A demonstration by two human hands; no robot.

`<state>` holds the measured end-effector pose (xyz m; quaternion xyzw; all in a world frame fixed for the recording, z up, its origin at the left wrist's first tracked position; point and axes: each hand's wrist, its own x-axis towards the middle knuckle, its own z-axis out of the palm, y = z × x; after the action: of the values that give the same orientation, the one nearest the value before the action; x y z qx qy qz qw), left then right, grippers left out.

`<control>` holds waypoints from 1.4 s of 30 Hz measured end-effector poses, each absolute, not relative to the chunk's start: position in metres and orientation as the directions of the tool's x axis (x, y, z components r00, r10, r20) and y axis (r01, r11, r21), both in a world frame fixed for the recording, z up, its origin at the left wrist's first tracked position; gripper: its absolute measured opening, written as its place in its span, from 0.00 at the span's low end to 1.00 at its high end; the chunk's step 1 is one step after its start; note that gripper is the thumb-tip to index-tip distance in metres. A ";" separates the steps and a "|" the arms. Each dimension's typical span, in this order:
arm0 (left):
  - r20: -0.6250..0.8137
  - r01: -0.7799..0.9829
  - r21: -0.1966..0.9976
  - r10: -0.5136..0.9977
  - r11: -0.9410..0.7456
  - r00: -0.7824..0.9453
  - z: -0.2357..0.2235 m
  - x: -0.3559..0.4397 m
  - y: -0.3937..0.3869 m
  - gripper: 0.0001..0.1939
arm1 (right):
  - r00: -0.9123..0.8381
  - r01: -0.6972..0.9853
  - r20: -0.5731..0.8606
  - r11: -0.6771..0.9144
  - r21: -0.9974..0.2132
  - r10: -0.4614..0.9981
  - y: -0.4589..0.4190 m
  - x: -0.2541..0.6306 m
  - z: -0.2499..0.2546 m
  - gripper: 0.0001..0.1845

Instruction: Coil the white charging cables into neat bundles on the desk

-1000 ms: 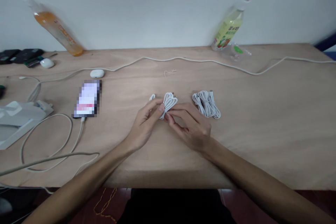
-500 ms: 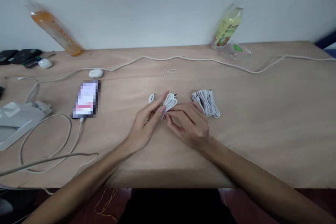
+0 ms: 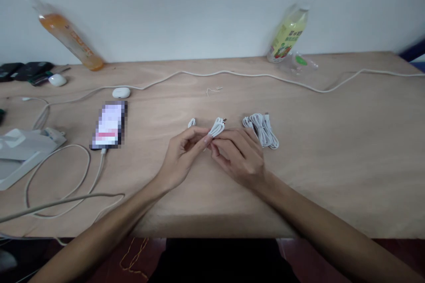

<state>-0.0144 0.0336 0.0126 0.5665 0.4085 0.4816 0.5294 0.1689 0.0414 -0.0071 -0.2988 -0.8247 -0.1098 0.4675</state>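
A white charging cable, folded into a looped bundle with metal plug ends, is pinched between thumb and fingers of my left hand. From the other side, my right hand closes its fingertips at the lower part of the same bundle. My fingers hide its middle. Behind my left fingers, the loops of another white cable show on the table. Several bundled white cables lie just beyond my right hand.
On the wooden table a phone, an earbud case and a white box lie to the left. One long white cable crosses the back. An orange bottle and a yellow-green bottle lean on the wall.
My left index finger, stretched upward before, has bent down behind the bundle. The cable bundle has shifted slightly to the right. My right hand has barely moved.
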 end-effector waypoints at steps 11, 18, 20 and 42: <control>0.039 -0.116 0.993 0.992 -0.025 0.124 0.005 -0.015 0.037 0.14 | -0.350 0.574 0.825 0.797 -0.186 0.444 0.040 0.164 -0.009 0.08; 0.054 -0.111 0.993 0.992 -0.041 0.115 0.004 -0.012 0.035 0.13 | -0.289 0.614 0.839 0.762 -0.206 0.461 0.035 0.160 -0.010 0.07; 0.048 -0.099 0.994 0.994 -0.038 0.101 0.003 -0.011 0.035 0.14 | -0.268 0.630 0.836 0.743 -0.225 0.480 0.035 0.160 -0.011 0.06; 0.031 -0.182 0.983 0.996 -0.015 0.088 0.001 -0.008 0.033 0.14 | -0.136 0.464 0.614 0.597 -0.654 0.778 0.028 0.157 -0.009 0.04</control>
<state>-0.0082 0.0334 0.0008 0.4803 0.4236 0.5261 0.5595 0.1568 0.0279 -0.0092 -0.4209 -0.7374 0.1555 0.5049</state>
